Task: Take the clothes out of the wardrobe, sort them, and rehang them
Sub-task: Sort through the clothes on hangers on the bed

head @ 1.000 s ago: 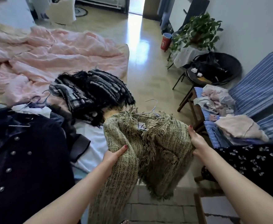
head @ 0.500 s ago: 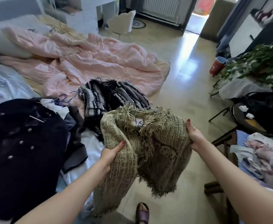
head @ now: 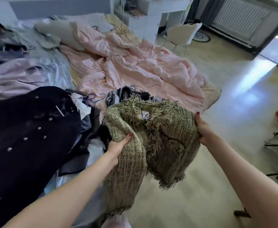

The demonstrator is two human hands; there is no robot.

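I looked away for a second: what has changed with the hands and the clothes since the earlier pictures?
The view swung left, from the blue striped chair toward the bed. The olive fringed garment went with it, now over the black-and-white knit. Nothing was let go: left hand and right hand keep gripping it. The dark buttoned coat stayed put.

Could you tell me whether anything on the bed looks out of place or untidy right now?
Yes: clothes lie in loose heaps, the dark buttoned coat over other garments, and the pink duvet is rumpled, trailing off the bed's edge.
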